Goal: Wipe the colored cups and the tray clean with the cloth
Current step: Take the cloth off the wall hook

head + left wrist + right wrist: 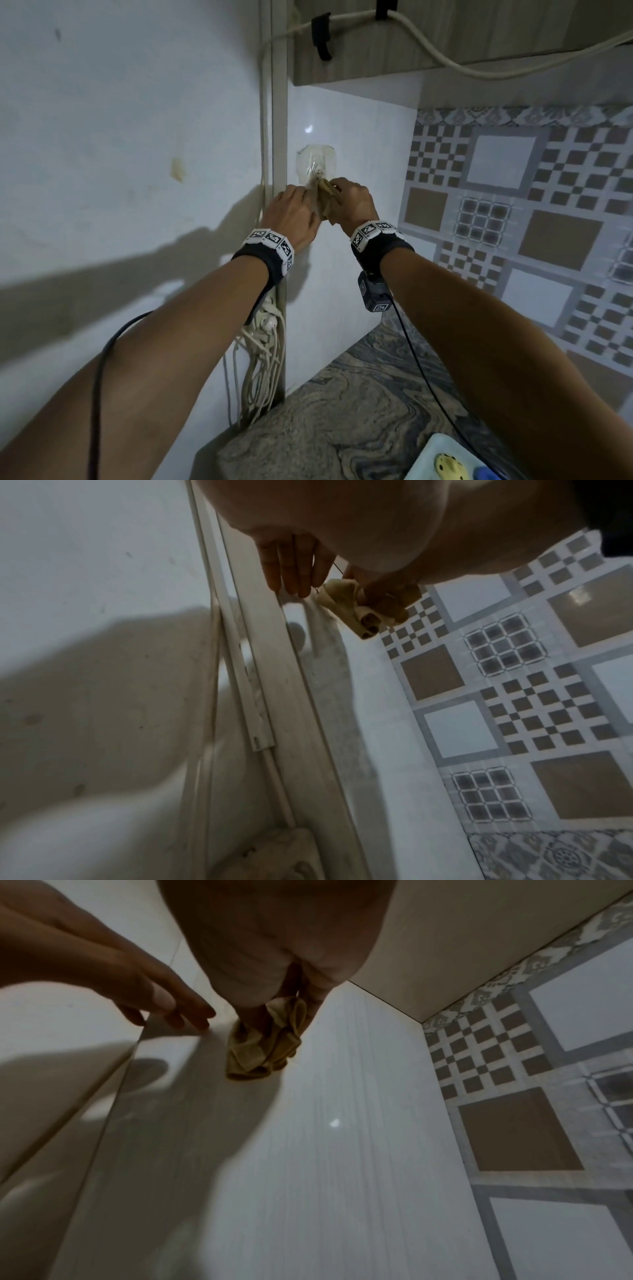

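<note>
A bunched yellow cloth (pixel 326 199) is held up against the white wall tile just below a clear stick-on hook (pixel 317 164). My right hand (pixel 346 198) grips the cloth (pixel 263 1045), its fingers (pixel 387 601) curled round the folds (pixel 346 607). My left hand (pixel 297 207) is just left of it, its straight fingers (pixel 291 569) touching the wall beside the cloth; the same hand (pixel 161 999) shows in the right wrist view. At the bottom right a pale tray (pixel 433 452) lies on the counter, carrying a yellow cup (pixel 450 466) and a blue cup (pixel 486 474), both cut off.
A vertical white conduit (pixel 279 137) runs down the wall beside my left hand, with a power strip and bundled cables (pixel 263 346) below. A wooden cabinet (pixel 445 34) hangs overhead. The marbled counter (pixel 359 411) lies under my arms, with patterned tiles (pixel 513 205) on the right.
</note>
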